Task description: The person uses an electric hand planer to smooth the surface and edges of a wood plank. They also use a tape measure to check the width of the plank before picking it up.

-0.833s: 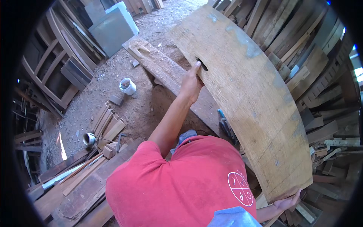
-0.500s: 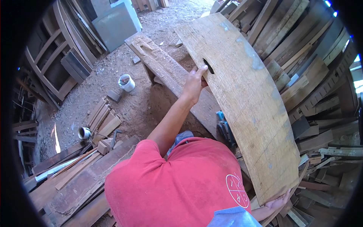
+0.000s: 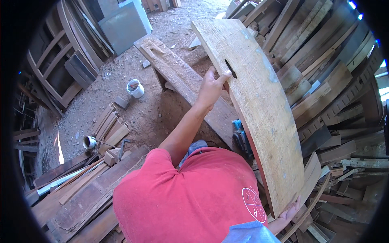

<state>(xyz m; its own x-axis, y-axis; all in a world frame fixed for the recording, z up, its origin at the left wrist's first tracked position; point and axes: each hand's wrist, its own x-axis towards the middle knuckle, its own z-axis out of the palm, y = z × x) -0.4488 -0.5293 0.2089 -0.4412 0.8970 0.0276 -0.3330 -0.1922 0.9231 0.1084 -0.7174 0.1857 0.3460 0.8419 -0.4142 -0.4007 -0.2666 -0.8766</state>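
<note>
A wide, pale wooden board [image 3: 263, 117] with worn bluish patches stands tilted on my right side, its near edge showing reddish brown. My left hand [image 3: 211, 87] grips that edge beside a dark narrow slot [image 3: 231, 68], thumb on the face and the other fingers partly hidden at the edge. At the board's lower end my right hand [image 3: 288, 211] supports the bottom corner, fingers curled up over the far side. Beneath the board, a blue and black power tool [image 3: 240, 137] rests on a low wooden bench [image 3: 182, 71], partly covered.
Sawdust coats the bench top. Stacked planks and offcuts [image 3: 320, 81] crowd the right side. On the ground to the left are a white bucket [image 3: 136, 90], a small can [image 3: 89, 142] and several wood blocks [image 3: 111, 125]. Wooden frames [image 3: 56, 52] lean at the far left.
The board has turned about its length, so its left edge now shows and its face looks narrower. Its right edge and lower end have shifted left, together with my right hand.
</note>
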